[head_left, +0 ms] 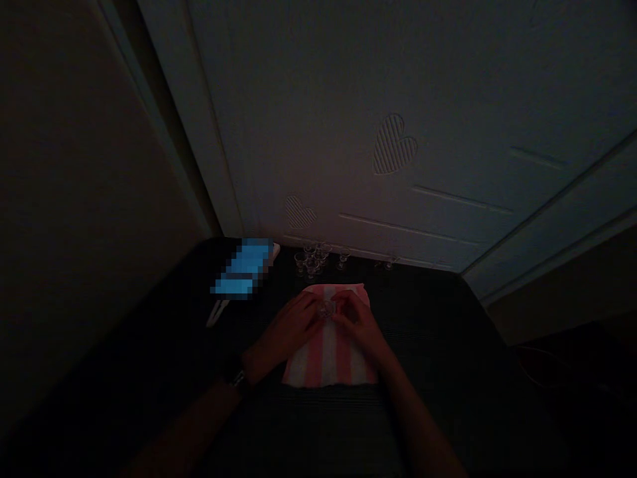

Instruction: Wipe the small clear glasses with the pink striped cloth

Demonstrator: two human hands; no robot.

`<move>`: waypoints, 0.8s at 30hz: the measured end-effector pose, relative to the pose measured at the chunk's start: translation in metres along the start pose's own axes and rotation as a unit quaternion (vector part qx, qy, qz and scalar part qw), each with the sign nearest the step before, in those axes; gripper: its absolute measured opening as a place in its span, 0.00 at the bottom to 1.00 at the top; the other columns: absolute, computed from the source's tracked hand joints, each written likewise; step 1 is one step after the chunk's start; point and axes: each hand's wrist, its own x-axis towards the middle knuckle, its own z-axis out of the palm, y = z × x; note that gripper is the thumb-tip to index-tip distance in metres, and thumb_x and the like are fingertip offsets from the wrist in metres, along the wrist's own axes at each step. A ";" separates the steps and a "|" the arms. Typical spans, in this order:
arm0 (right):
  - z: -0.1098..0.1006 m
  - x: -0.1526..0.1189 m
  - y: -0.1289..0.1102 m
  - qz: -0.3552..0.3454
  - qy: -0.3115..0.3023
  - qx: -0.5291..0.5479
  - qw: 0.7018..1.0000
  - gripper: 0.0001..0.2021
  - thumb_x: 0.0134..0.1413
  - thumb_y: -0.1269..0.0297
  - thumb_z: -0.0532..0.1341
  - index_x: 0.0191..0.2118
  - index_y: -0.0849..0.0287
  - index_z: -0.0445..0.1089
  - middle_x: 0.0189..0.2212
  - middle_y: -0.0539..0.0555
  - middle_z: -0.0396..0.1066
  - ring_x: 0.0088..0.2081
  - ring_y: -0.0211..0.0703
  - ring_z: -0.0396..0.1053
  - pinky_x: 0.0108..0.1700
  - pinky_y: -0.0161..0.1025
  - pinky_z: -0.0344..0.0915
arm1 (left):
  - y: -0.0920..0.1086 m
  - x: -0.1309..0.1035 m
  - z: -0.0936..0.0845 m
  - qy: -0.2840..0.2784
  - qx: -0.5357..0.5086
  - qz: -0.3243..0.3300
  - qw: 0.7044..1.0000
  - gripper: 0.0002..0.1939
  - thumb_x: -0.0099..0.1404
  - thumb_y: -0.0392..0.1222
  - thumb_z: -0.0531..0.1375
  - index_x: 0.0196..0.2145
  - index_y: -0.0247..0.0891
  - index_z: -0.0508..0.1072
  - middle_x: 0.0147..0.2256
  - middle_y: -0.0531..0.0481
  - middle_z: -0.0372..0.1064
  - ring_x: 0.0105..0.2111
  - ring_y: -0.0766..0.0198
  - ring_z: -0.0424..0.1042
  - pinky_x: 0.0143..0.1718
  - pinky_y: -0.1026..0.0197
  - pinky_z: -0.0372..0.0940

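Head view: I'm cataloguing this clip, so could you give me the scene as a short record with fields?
light: very dim
left hand: fingers at a small clear glass
right hand: fingers at the same glass
under the hands: striped cloth, pink and white
beyond the cloth: several clear glasses
left of the cloth: lit blue screen, pixelated, content unreadable
left wrist: dark watch
behind: pale panel with ridged hearts

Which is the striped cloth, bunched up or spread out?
Spread out: the striped cloth lies flat on the dark table, its stripes running straight to the near edge.
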 end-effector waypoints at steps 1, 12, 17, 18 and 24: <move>0.000 0.000 -0.001 -0.010 -0.005 -0.007 1.000 0.16 0.50 0.58 0.60 0.45 0.55 0.62 0.32 0.49 0.64 0.34 0.39 0.63 0.38 0.37 0.61 | 0.000 0.000 0.000 0.000 -0.002 0.001 1.000 0.10 0.64 0.37 0.52 0.44 0.39 0.67 0.44 0.47 0.64 0.47 0.60 0.61 0.51 0.54 0.59; 0.006 -0.003 -0.005 -0.064 -0.027 -0.099 0.993 0.18 0.48 0.59 0.63 0.45 0.56 0.61 0.41 0.53 0.65 0.42 0.43 0.62 0.45 0.41 0.58 | -0.002 -0.001 0.000 0.005 -0.007 0.010 1.000 0.14 0.62 0.35 0.53 0.46 0.41 0.66 0.46 0.47 0.62 0.47 0.59 0.61 0.50 0.55 0.59; 0.004 -0.003 -0.005 -0.063 -0.006 -0.117 0.991 0.14 0.49 0.60 0.62 0.42 0.56 0.62 0.38 0.52 0.64 0.41 0.43 0.62 0.45 0.41 0.58 | -0.001 0.000 0.000 -0.002 0.002 0.010 1.000 0.11 0.62 0.36 0.54 0.43 0.39 0.67 0.44 0.47 0.63 0.46 0.59 0.61 0.50 0.55 0.59; 0.003 -0.003 -0.005 -0.066 0.002 -0.120 0.991 0.13 0.50 0.61 0.61 0.41 0.56 0.62 0.38 0.52 0.64 0.41 0.42 0.62 0.46 0.41 0.58 | 0.000 0.000 0.000 -0.001 0.005 0.008 1.000 0.10 0.62 0.37 0.54 0.42 0.39 0.67 0.43 0.47 0.63 0.46 0.59 0.61 0.50 0.55 0.58; -0.006 -0.001 -0.004 -0.068 0.019 -0.162 0.984 0.09 0.53 0.66 0.57 0.41 0.55 0.62 0.38 0.52 0.64 0.43 0.42 0.61 0.48 0.41 0.55 | -0.002 0.001 -0.004 0.026 0.024 -0.038 0.999 0.07 0.63 0.37 0.52 0.38 0.38 0.67 0.39 0.48 0.64 0.42 0.59 0.62 0.46 0.55 0.60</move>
